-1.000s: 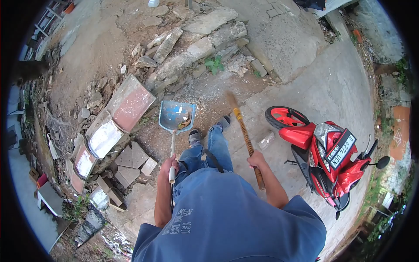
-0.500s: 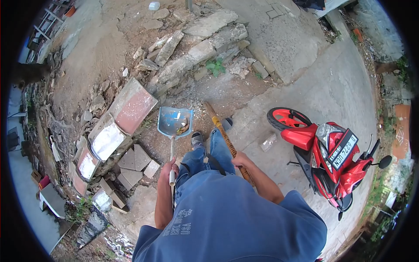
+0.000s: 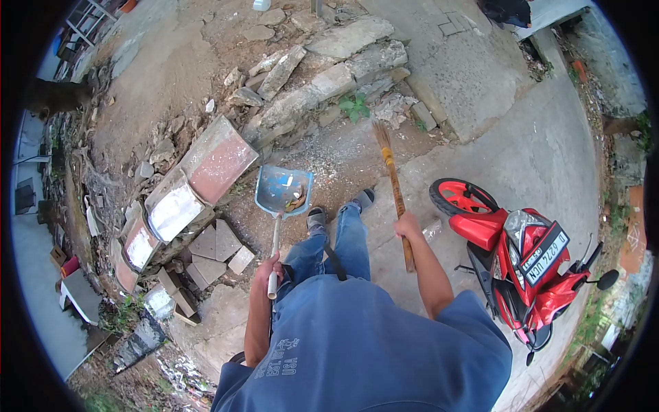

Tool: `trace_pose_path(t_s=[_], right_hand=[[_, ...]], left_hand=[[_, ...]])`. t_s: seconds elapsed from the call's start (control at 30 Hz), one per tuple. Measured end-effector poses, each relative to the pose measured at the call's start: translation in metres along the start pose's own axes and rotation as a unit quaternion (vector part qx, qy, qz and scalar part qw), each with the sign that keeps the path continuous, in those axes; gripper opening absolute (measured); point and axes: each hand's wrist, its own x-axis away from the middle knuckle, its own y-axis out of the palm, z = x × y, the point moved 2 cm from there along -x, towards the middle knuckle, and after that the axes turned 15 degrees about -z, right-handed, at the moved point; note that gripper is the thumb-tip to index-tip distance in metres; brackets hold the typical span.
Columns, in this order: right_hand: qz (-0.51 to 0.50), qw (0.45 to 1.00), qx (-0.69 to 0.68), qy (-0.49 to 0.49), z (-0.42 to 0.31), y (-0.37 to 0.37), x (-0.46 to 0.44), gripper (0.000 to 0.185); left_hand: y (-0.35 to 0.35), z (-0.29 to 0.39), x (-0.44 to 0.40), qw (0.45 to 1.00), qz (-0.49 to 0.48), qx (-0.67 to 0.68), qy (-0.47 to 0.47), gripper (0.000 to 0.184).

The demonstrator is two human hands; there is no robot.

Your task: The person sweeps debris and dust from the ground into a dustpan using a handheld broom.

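Steady, level pan lip and short, low strokes seem best: left hand (image 3: 266,272) grips the dustpan (image 3: 274,190), left of centre beyond the feet, mouth facing far; right hand (image 3: 408,225) clasps the broom (image 3: 396,185) at right, long axis near-far, bristles pointing far, slightly left.

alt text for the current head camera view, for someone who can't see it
A person's left hand holds a blue dustpan with debris inside; the right hand holds a broom, near a red motorbike.
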Motion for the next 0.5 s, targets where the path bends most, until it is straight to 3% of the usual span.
trace_pose_path(t_s=[0.07,0.2,0.27,0.3,0.37,0.43,0.5], right_hand=[[0.018,1.000,0.004,0.013,-0.006,-0.003,-0.046,0.020],[-0.022,0.996,0.089,-0.011,-0.059,-0.028,-0.038,0.019],[-0.047,0.997,-0.058,0.030,-0.067,-0.023,-0.035,0.016],[-0.049,0.996,-0.063,0.032,-0.068,-0.015,-0.034,0.016],[-0.117,0.993,0.005,0.000,-0.069,0.004,-0.027,0.013],[-0.142,0.989,-0.030,-0.005,-0.066,0.022,-0.002,0.014],[-0.189,0.981,0.025,-0.019,-0.062,0.035,0.020,0.013]], left_hand=[[0.001,-0.002,0.004,1.000,0.015,-0.009,-0.009,0.017],[-0.007,-0.009,0.001,1.000,0.007,-0.010,-0.014,0.018],[-0.009,-0.011,-0.001,0.999,0.013,0.020,-0.028,0.019],[-0.011,-0.011,-0.001,0.999,0.015,0.015,-0.030,0.019],[-0.013,-0.013,-0.003,0.999,0.000,0.035,-0.041,0.020],[-0.006,-0.013,-0.003,0.999,-0.001,0.014,-0.032,0.021],[-0.001,-0.013,-0.005,0.998,0.059,0.004,-0.029,0.022]])
